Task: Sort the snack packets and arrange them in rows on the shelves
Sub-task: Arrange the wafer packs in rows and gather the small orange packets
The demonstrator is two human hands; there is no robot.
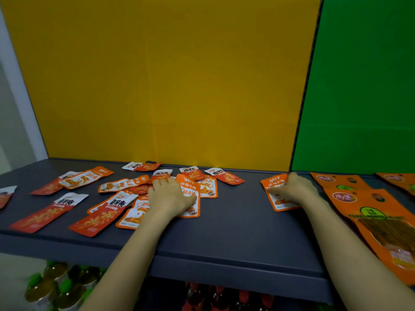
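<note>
This looks like a shop: a dark grey display shelf (224, 232) backed by a yellow panel (168, 86) and a green panel (359, 86). Small snack packets (47, 215) lie left of the fingers (158, 183) of the left hand (170, 198). Larger orange pouches (370, 212) lie right of the fingers (277, 193) of the right hand (296, 189). Below both sit green-capped jars (45, 286) and red-capped bottles (224, 297).

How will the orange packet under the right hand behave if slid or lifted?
Probably slides easily: the orange packet looks glossy and lies flat on the smooth shelf. Likely light and floppy, being a thin pouch; the right hand hides part of it.
</note>
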